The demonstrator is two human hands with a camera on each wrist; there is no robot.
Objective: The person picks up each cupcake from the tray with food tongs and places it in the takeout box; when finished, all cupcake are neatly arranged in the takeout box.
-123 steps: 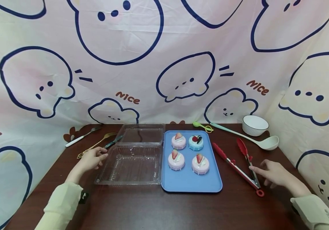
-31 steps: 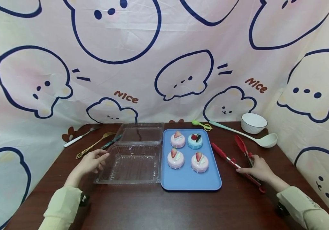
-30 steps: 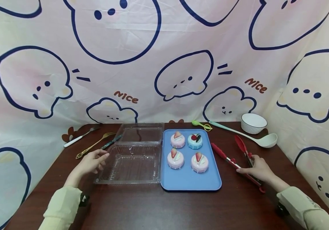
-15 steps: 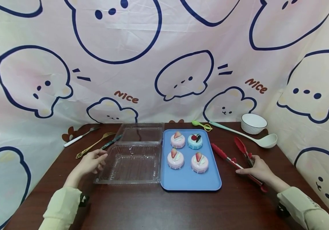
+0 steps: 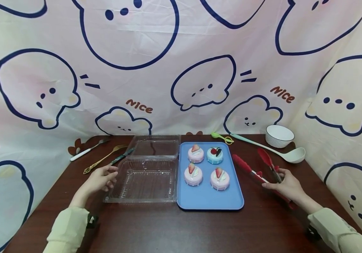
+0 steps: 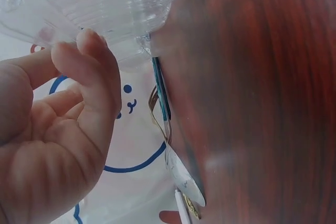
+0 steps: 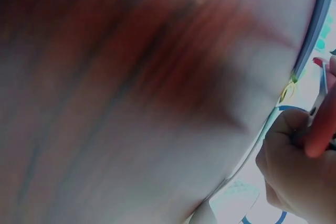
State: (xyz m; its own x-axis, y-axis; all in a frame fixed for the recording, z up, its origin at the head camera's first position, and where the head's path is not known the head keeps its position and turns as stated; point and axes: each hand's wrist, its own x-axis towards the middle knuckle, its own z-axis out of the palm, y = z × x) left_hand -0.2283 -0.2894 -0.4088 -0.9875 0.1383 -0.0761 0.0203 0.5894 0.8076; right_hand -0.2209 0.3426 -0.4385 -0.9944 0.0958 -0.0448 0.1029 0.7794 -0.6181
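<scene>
In the head view my right hand (image 5: 286,184) grips a pair of red-tipped metal tongs (image 5: 256,175), thumb on the near arm and fingers on the far one. The tongs' two arms stand spread, to the right of a blue tray (image 5: 210,202). The right wrist view shows that hand around the tongs' red end (image 7: 321,129). My left hand (image 5: 101,178) hovers at the left edge of a clear plastic container (image 5: 149,182), its fingers loosely bent and holding nothing. The container's lid (image 5: 157,147) lies folded back.
Several small toy cakes (image 5: 220,180) sit on the tray. At left lie a white-handled utensil (image 5: 84,154), a gold fork (image 5: 105,160) and a dark-handled utensil (image 5: 122,156). Behind at right are a ladle (image 5: 294,155), a white bowl (image 5: 280,136) and a green utensil (image 5: 220,137).
My right hand has moved from the tongs' outer side to a grip around both arms. In the last half second the tongs have shifted slightly with it. The left hand has barely moved.
</scene>
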